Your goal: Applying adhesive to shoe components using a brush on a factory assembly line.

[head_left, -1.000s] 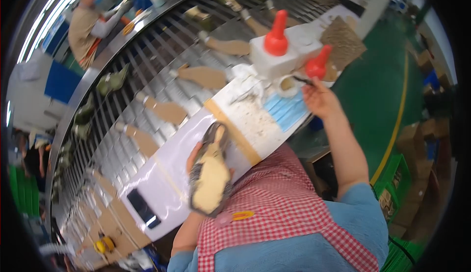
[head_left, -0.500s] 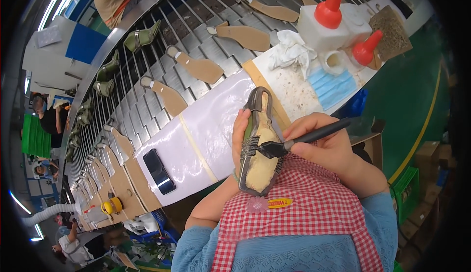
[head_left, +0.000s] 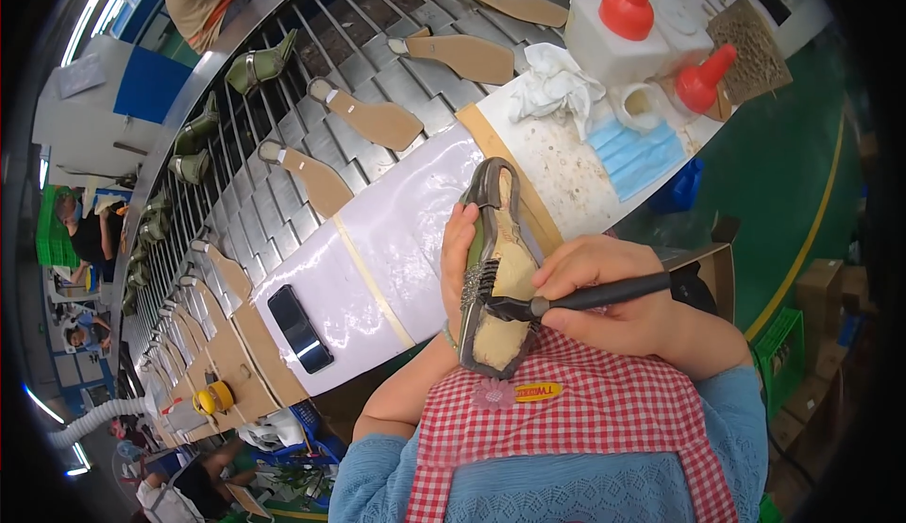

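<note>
A green shoe upper on its last (head_left: 514,268) lies bottom up in front of my checked apron, its toe pointing away from me. Along its left side my left hand (head_left: 455,263) is wrapped, fingers up on the green part and the rest hidden beneath. My right hand (head_left: 604,287) grips a black-handled brush (head_left: 618,292). The dark brush head touches the shoe's underside near the gathered strap edge on the left. Pale insole shows in the middle, framed by a dark folded-over margin.
Tan soles (head_left: 377,126) and green shoes (head_left: 260,63) ride on the slatted metal conveyor beyond. A black phone (head_left: 300,328) lies on the white sheet. At right stand red-nozzled white bottles (head_left: 609,40), an open white pot (head_left: 637,106), crumpled tissue (head_left: 557,84) and a blue mask (head_left: 634,153).
The brush has moved a little toward me along the shoe, and its handle lies flatter. My left hand keeps its hold. The whole view has shifted slightly.
</note>
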A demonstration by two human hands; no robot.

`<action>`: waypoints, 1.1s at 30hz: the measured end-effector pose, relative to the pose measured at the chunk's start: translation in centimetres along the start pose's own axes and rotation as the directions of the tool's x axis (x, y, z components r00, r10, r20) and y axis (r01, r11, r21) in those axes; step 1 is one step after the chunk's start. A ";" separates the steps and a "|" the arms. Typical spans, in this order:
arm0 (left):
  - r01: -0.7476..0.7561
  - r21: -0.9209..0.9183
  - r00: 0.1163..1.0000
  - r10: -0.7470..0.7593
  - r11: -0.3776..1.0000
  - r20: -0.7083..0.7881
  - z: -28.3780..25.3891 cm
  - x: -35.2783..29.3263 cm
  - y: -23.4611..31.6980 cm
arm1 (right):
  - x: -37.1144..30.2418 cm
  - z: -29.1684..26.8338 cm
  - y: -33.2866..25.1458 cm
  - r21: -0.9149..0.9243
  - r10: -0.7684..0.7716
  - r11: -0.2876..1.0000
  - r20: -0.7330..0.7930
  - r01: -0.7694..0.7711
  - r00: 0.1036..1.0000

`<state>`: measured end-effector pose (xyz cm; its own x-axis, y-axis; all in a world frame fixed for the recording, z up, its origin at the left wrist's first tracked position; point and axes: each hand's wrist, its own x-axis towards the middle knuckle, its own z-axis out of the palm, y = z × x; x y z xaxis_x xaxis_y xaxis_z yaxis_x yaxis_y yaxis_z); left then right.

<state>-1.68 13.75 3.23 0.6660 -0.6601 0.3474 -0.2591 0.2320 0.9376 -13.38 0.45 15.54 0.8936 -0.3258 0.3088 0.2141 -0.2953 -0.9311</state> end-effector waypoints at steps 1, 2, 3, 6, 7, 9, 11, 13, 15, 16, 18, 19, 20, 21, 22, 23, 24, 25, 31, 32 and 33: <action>0.000 0.000 1.000 0.000 1.000 -0.002 -0.1 -0.1 -0.2 | 0.0 0.0 0.0 0.043 0.041 0.998 -0.020 -0.040 0.999; 0.005 -0.050 1.000 -0.006 0.999 -0.013 -0.2 -0.3 -0.7 | 0.0 0.0 0.0 0.086 0.082 0.993 -0.039 -0.079 0.996; 0.010 -0.099 1.000 -0.012 0.995 -0.025 -0.3 -0.5 -1.1 | 0.2 0.0 0.1 0.086 0.081 0.993 -0.037 -0.078 0.996; 0.254 -0.253 0.957 -0.281 0.934 -0.078 -0.6 -0.8 -1.5 | 0.6 0.1 -0.3 -0.204 -0.093 0.976 -0.098 0.072 0.991; 0.253 -0.255 0.957 -0.281 0.933 -0.077 -0.6 -0.5 -1.5 | 0.6 0.3 -0.4 -0.163 -0.124 0.980 -0.044 0.115 0.991; -0.199 0.328 0.969 0.235 0.923 -0.073 -1.2 0.5 -1.1 | 0.6 0.2 -0.6 -0.041 -0.099 0.994 0.043 0.101 0.994; -0.025 0.206 0.995 0.043 0.978 -0.087 -2.4 1.3 0.8 | 0.5 -0.2 -0.8 0.237 0.067 0.970 -0.058 -0.052 0.996; 0.197 0.047 0.980 -0.198 0.979 0.012 -5.4 2.2 1.7 | 0.5 -0.8 -0.8 0.598 0.295 0.789 -0.169 -0.140 0.940; 0.307 -0.182 0.950 -0.291 0.934 0.112 -7.8 3.9 2.7 | 0.5 -1.9 0.1 0.672 0.306 0.735 -0.206 -0.093 0.929; 0.360 -0.375 0.933 -0.333 0.854 0.138 -8.2 5.3 3.3 | 0.8 -2.1 0.2 0.697 0.339 0.709 -0.207 -0.105 0.918; 0.380 -0.453 0.924 -0.356 0.807 0.140 -8.8 5.9 2.2 | 1.6 -1.9 0.1 0.782 0.373 0.610 -0.138 -0.130 0.918; 0.433 -0.456 0.901 -0.373 0.778 0.219 -8.7 6.0 2.0 | 1.7 -1.9 0.1 0.849 0.419 0.504 -0.079 -0.159 0.904; 0.488 -0.454 0.872 -0.387 0.746 0.301 -8.6 6.0 2.0 | 1.9 -1.8 0.3 0.847 0.415 0.509 -0.086 -0.153 0.906; 0.526 -0.433 0.842 -0.377 0.732 0.386 -8.7 6.0 2.0 | 2.2 -1.3 0.7 0.870 0.423 0.468 -0.070 -0.152 0.903; 0.529 -0.434 0.840 -0.374 0.729 0.394 -8.5 5.9 2.4 | 2.4 -0.9 0.9 0.892 0.435 0.425 -0.053 -0.154 0.899; 0.546 -0.354 0.805 -0.359 0.759 0.473 -8.2 5.6 2.7 | 2.6 -0.4 0.9 0.876 0.506 0.447 -0.083 -0.179 0.859; 0.555 -0.272 0.761 -0.347 0.786 0.548 -7.9 5.5 3.0 | 2.8 0.1 0.8 0.875 0.512 0.452 -0.093 -0.175 0.854; 0.574 -0.276 0.740 -0.345 0.771 0.577 -7.6 5.6 3.6 | 3.0 0.4 0.6 0.754 0.421 0.635 -0.153 -0.170 0.894; 0.576 -0.246 0.695 -0.309 0.780 0.649 -6.7 6.2 5.1 | 2.7 1.1 0.4 0.069 -0.030 0.996 -0.279 0.051 0.960; 0.580 -0.244 0.692 -0.313 0.777 0.650 -6.6 6.2 5.1 | 2.7 1.0 0.1 0.071 -0.025 0.996 -0.281 0.047 0.960; 0.569 -0.251 0.702 -0.304 0.783 0.644 -6.5 6.2 5.2 | 2.8 0.8 -0.1 -0.067 -0.118 0.992 -0.237 0.105 0.964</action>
<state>5.69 15.52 10.33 0.0956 -0.9941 -0.0520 0.3517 -0.0152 0.9360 -10.58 0.29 16.37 0.7431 -0.4919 0.4537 0.2796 -0.3877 -0.8784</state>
